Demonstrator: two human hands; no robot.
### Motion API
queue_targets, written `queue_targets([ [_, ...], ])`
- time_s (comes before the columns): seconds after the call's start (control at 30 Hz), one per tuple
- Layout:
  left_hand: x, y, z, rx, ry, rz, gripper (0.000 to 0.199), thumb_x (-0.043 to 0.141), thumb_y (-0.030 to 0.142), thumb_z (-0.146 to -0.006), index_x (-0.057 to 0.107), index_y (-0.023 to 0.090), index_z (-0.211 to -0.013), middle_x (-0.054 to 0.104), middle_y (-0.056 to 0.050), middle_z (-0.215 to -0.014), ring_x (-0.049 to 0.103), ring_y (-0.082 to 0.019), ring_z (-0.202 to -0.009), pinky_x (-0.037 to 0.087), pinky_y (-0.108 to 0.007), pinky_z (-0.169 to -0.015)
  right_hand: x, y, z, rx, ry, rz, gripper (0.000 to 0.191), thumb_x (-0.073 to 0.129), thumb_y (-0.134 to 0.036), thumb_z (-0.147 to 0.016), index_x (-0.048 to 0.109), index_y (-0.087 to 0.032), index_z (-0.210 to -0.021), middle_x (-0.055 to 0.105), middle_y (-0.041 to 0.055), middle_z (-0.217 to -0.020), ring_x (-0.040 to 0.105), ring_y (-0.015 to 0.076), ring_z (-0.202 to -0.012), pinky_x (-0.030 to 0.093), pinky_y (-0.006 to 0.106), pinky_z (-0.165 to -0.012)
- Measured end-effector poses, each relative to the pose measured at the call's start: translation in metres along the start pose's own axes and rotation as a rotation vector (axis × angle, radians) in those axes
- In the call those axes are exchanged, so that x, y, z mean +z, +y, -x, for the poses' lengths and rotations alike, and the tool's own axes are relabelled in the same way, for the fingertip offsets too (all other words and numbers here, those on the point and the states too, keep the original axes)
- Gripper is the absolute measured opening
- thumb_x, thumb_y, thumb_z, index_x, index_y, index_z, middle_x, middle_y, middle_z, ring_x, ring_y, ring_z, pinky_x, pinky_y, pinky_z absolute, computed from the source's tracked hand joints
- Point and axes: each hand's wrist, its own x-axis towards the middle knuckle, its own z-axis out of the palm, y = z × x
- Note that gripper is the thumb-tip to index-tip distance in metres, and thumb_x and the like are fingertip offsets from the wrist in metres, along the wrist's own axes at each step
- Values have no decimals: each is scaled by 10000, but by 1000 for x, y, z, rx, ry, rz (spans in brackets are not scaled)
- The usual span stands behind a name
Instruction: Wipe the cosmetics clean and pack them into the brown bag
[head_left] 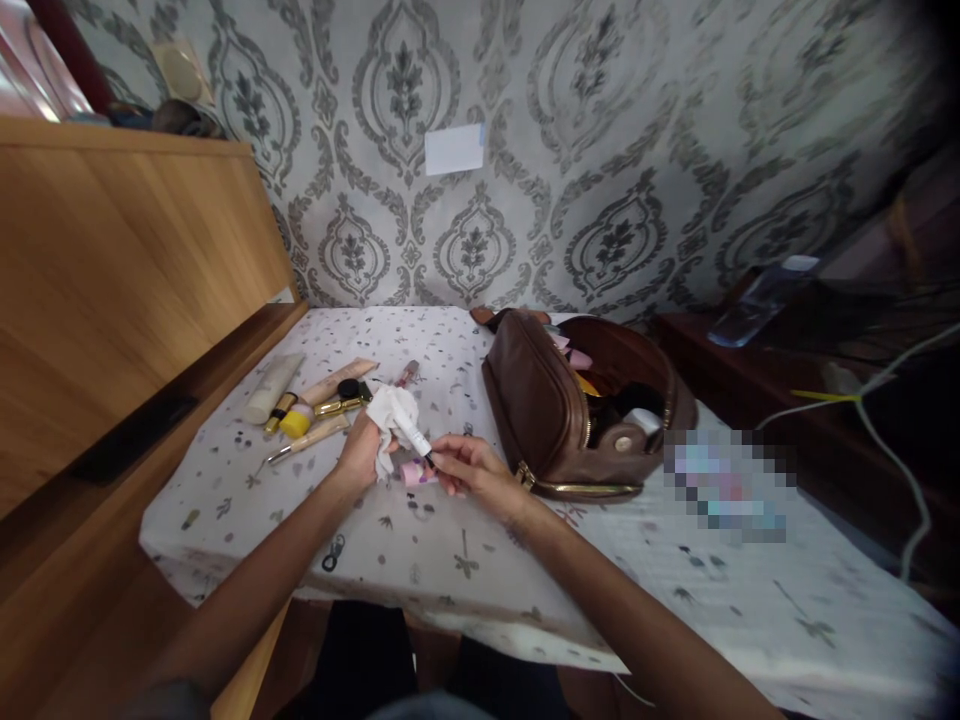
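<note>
My left hand (pixel 361 452) is closed on a crumpled white tissue (pixel 391 408), whose folds cover part of a slim white tube (pixel 417 436). The fingers of my right hand (pixel 471 466) pinch the tube's near right end. Just below the tissue, a small pink item (pixel 414 473) lies on the patterned cloth. Left of my hands are a pale tube (pixel 274 388), a yellow-capped container (pixel 297 420), a gold tube with a black cap (pixel 343 402) and a slim beige tube (pixel 309 438). A small reddish item (pixel 409 373) lies behind the tissue.
To the right stands an open brown bag (pixel 570 400) with cosmetics inside. Beyond it are a blurred pixelated patch, a dark red surface (pixel 697 350) and a pale cable (pixel 912 480). A wooden panel (pixel 135 240) borders the left side; a patterned wall (pixel 472 245) rises behind.
</note>
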Motion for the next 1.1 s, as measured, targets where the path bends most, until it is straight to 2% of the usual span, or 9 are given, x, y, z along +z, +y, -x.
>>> queue_targets([
  [0.17,-3,-3,-2,9,-17,72,372,772,465,-649,554,169,-705,475,69,-581,281,-20,-405,177,-180,-360,2,0,2,-21,40,49,371,846,-469,-665,688,-176,-828,655,-30,-649,469,53,-454,307,177,-418],
  [0.37,-2,-7,0,-102,-90,58,351,846,368,-555,646,146,-739,495,76,-526,272,-13,-359,165,-182,-345,6,3,-2,-90,96,80,371,883,-463,-586,680,-189,-731,637,-32,-625,476,76,-497,349,203,-458],
  [0.47,4,-8,5,-163,-145,-8,350,875,322,-522,685,141,-754,555,62,-531,382,-40,-399,295,-184,-395,6,6,-4,-145,177,138,370,883,-465,-573,658,-190,-678,611,-35,-602,465,86,-510,343,223,-487],
  [0.53,7,-8,7,-142,-172,-66,347,884,312,-515,694,141,-750,620,34,-587,521,-90,-512,404,-201,-489,5,8,-4,-183,239,222,364,876,-453,-586,627,-193,-640,555,-50,-557,434,87,-502,327,233,-494],
  [0.6,8,-9,8,-96,-163,-112,343,884,306,-525,693,138,-755,652,19,-635,584,-123,-602,445,-212,-554,5,8,-3,-230,299,333,339,853,-423,-630,598,-200,-623,492,-61,-527,396,90,-496,305,240,-493],
  [0.67,6,-9,6,-79,-127,-109,324,870,318,-563,678,138,-752,612,38,-593,542,-97,-540,410,-200,-512,5,8,-1,-289,351,446,298,811,-371,-687,573,-208,-613,455,-60,-532,376,97,-507,295,247,-500],
  [0.8,1,-8,1,-39,-19,19,356,815,427,-634,584,158,-661,461,83,-495,334,-32,-383,225,-183,-377,6,5,1,-383,382,643,218,742,-263,-744,566,-216,-623,460,-39,-599,398,114,-548,319,259,-539],
  [0.97,-4,-4,-5,8,64,87,410,770,486,-660,505,176,-623,426,82,-508,330,-29,-383,192,-170,-346,7,4,2,-404,358,702,147,733,-254,-772,621,-217,-684,513,-24,-644,433,121,-569,356,267,-578],
  [1.1,-5,-3,-7,-17,35,139,427,818,486,-607,549,162,-680,465,85,-527,314,-13,-356,172,-154,-321,6,5,4,-364,307,662,210,691,-369,-840,652,-197,-725,545,-14,-650,456,122,-580,361,257,-572],
])
